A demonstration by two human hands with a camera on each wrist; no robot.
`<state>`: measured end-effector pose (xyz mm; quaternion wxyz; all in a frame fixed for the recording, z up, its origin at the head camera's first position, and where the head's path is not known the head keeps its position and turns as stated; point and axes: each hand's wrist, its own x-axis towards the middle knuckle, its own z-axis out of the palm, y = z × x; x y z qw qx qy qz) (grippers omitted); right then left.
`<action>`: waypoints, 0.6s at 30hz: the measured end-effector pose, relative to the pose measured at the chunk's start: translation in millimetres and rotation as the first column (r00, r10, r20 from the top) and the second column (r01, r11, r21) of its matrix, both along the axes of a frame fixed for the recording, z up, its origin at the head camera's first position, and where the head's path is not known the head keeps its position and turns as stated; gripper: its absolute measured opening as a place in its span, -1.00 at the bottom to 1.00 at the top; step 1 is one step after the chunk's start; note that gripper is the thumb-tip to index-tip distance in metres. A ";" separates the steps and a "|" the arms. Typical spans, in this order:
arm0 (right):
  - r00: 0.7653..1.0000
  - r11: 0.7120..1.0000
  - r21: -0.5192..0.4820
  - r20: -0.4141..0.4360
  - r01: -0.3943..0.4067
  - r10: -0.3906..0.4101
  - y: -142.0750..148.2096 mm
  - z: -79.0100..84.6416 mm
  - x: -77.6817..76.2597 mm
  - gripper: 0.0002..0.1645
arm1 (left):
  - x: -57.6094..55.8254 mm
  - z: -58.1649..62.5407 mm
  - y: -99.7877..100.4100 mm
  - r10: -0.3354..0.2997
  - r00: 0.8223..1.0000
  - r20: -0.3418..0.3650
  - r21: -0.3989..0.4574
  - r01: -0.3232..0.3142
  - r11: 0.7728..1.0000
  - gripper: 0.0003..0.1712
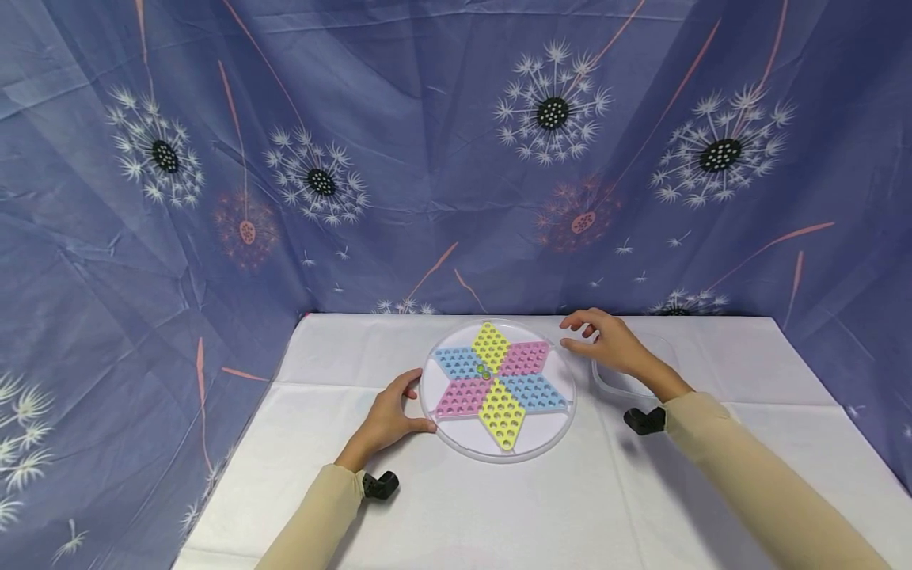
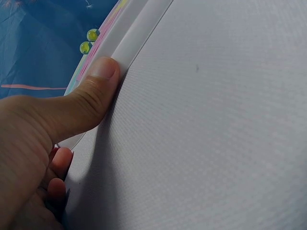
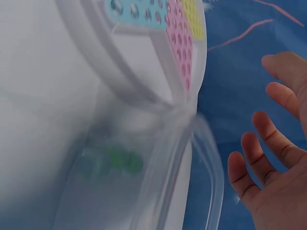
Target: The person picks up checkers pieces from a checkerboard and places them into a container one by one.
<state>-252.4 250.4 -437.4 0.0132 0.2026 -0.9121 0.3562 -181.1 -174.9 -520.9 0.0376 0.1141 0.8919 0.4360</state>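
A round Chinese checkers board (image 1: pixel 456 431) has a white base and a star of yellow, pink and blue points. Near its centre sit green-yellow marbles (image 1: pixel 484 372); two marbles (image 2: pixel 92 35) also show in the left wrist view. At the board's left edge rests my left hand (image 1: pixel 385 416), its thumb (image 2: pixel 98 84) against the rim and the other fingers bent lower along the edge. To the right of the board, my right hand (image 1: pixel 606 342) hovers with loosely spread fingers and nothing in them. Below it stands a clear plastic container (image 1: pixel 616 388), with blurred green marbles (image 3: pixel 125 160) inside.
A white cloth (image 1: pixel 563 507) covers the table. Behind and beside it hangs a blue curtain (image 1: pixel 427 158) with a dandelion print. In the head view, my right forearm covers part of the container, which stands close to the board's right rim.
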 end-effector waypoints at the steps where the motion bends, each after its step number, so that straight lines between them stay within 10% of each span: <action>1: 1.000 1.000 -0.006 -0.002 -0.008 0.008 -3.4 0.1 -0.5 -0.67 | 0.1 0.1 0.0 0.000 1.000 0.001 0.000 0.000 1.000 0.26; 18: 0.992 0.991 -0.056 -0.037 -0.119 0.117 -50.7 -5.2 -4.6 -0.65 | 0.7 0.8 -0.1 -0.014 1.000 -0.023 0.005 0.014 1.000 0.25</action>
